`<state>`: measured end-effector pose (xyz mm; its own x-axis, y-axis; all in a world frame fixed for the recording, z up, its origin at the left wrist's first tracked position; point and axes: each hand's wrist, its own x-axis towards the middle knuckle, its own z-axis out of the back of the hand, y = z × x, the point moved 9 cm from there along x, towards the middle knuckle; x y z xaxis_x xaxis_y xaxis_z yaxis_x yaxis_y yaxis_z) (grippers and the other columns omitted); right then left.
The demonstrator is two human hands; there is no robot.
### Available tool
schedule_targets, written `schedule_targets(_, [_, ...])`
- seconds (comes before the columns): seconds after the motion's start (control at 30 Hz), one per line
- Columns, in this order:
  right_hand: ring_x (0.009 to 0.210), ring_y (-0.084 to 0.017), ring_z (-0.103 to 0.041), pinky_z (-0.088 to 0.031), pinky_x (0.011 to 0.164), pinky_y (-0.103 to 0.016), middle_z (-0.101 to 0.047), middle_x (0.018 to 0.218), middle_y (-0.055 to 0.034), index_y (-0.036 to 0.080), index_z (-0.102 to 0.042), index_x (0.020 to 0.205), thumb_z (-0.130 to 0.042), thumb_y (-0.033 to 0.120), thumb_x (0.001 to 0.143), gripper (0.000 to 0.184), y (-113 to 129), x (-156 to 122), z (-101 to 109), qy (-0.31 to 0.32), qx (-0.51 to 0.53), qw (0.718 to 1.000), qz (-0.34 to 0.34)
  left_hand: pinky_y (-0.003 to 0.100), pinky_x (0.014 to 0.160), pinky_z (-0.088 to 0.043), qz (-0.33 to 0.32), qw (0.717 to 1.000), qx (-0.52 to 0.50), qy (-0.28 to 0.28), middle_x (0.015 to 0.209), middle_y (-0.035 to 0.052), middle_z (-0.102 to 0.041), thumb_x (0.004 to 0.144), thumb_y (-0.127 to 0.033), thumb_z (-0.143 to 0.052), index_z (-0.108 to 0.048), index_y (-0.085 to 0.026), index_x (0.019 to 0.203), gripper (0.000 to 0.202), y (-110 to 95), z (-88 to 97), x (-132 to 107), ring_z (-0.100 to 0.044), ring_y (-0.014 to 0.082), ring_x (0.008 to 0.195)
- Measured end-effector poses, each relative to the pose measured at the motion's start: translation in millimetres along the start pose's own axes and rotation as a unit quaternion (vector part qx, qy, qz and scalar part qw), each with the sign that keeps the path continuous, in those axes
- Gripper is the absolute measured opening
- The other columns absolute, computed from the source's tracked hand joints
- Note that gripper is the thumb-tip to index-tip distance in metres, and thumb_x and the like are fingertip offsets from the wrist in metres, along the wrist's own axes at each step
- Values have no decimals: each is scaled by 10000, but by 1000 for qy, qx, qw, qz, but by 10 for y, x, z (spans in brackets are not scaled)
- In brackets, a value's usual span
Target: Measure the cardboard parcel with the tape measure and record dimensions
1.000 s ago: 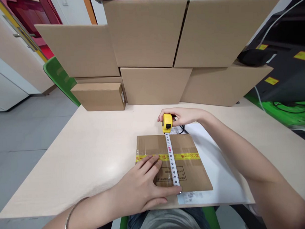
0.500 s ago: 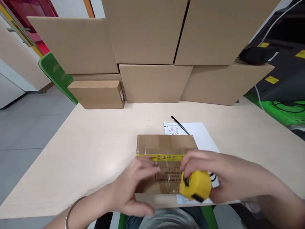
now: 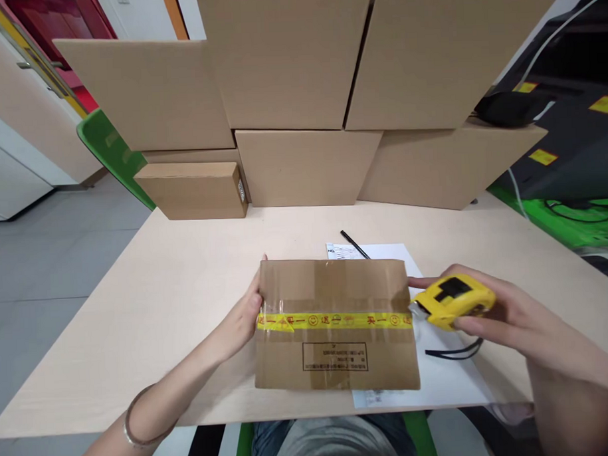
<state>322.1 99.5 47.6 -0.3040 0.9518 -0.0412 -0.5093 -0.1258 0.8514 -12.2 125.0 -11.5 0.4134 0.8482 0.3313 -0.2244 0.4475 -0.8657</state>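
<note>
Left hand, forearm slanting up and inward, is clamped on the left edge of a rectangular brown cardboard box crossed by yellow printed tape. The box is near the front of the pale worktop, overlapping a white paper sheet; whether it is lifted, I cannot tell. Rightmost, the right hand curls around a chunky yellow tape measure, one finger stretched to the box's right edge.
</note>
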Motion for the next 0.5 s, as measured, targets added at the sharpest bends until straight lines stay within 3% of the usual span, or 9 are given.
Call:
schedule_targets(0.07, [935, -290, -690, -582, 703, -378, -714, 1175, -63, 347, -676, 1084, -739, 501, 827, 305, 110, -91, 134, -21, -30, 999, 38, 456, 1155, -468, 13, 1000, -23, 13, 1662, 106, -354, 953, -683, -455, -135, -330, 1640, 836, -81, 48, 23, -442, 316, 1476])
schedule_targets(0.1, [944, -302, -696, -588, 695, -389, -715, 1200, -62, 364, -673, 1108, -767, 481, 806, 338, 161, -119, 197, -27, -45, 997, 57, 469, 1167, -451, -1, 1000, -22, 16, 1662, 124, -333, 906, -688, -555, -123, -323, 1641, 927, -136, 69, 31, -427, 339, 1479])
schedule_targets(0.2, [1006, -326, -691, -594, 714, -406, -705, 1233, -55, 396, -657, 1155, -784, 447, 807, 374, 331, -96, 331, -30, -65, 993, 94, 540, 1166, -430, -116, 993, 25, -1, 1554, 159, -389, 777, -584, -759, -257, -289, 1605, 1012, -309, 120, 19, -427, 384, 1437])
schedule_targets(0.3, [844, -269, -684, -553, 619, -354, -713, 1039, -35, 372, -670, 1057, -755, 493, 841, 261, 663, 91, 339, -63, -65, 988, 126, 634, 1172, -372, -191, 980, 62, 4, 1510, 164, -378, 699, -470, -789, -298, -279, 1582, 1028, -277, 83, -30, -374, 416, 1441])
schedule_targets(0.37, [764, -227, -656, -516, 580, -318, -696, 941, -12, 343, -661, 1031, -778, 484, 832, 271, 931, 298, 143, -55, -86, 985, 140, 649, 1192, -324, -184, 982, 46, 22, 1585, 180, -306, 685, -401, -802, -197, -293, 1615, 1115, -142, 46, -46, -322, 427, 1486])
schedule_targets(0.5, [748, -183, -634, -452, 587, -285, -696, 940, -25, 237, -616, 1074, -706, 484, 893, 320, 1404, 713, -643, 68, -135, 970, 189, 629, 1191, -326, -146, 989, -11, 19, 1659, 197, -230, 672, -412, -839, 69, -340, 1624, 1318, 118, 60, -91, -318, 416, 1517])
